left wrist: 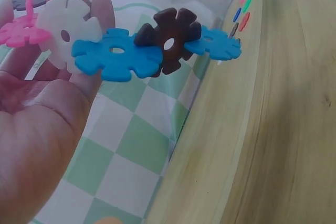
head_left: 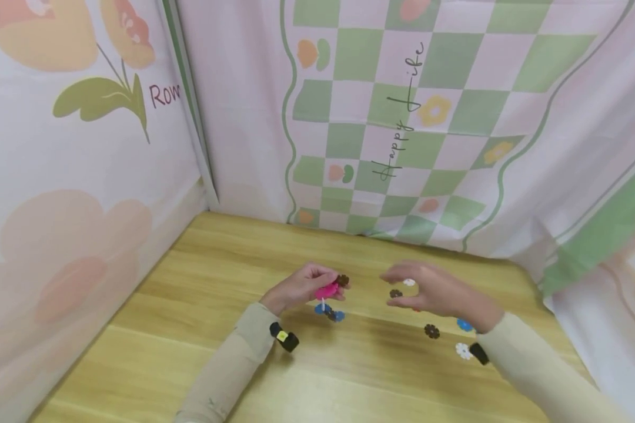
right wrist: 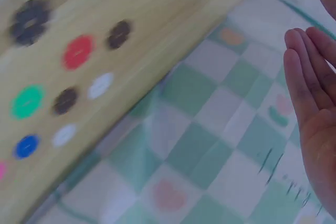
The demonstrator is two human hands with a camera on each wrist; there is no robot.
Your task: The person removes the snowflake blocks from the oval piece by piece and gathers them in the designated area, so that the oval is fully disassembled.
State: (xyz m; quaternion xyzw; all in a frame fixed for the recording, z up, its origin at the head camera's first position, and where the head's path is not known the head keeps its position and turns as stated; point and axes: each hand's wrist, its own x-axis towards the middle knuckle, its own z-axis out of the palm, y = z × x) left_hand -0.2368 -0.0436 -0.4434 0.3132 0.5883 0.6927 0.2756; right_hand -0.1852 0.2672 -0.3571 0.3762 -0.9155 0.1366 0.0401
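left grip (head_left: 303,288) pinches the disc chain (left wrist: 118,67), which juts out beyond it; right grip (head_left: 431,289), thumb and fingers apart, is empty. probably light, stiff plastic, joints slip-prone; hold by rims.

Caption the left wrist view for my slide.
Left hand holding a chain of interlocked flower discs above a wooden table.

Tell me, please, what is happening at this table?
A person's left hand holds up a chain of joined flower-shaped discs, with pink, white, blue and dark brown pieces. The right hand is raised beside it, thumb and fingers apart, apparently holding nothing. More loose discs in several colours lie on the wooden table, not joined to the chain.
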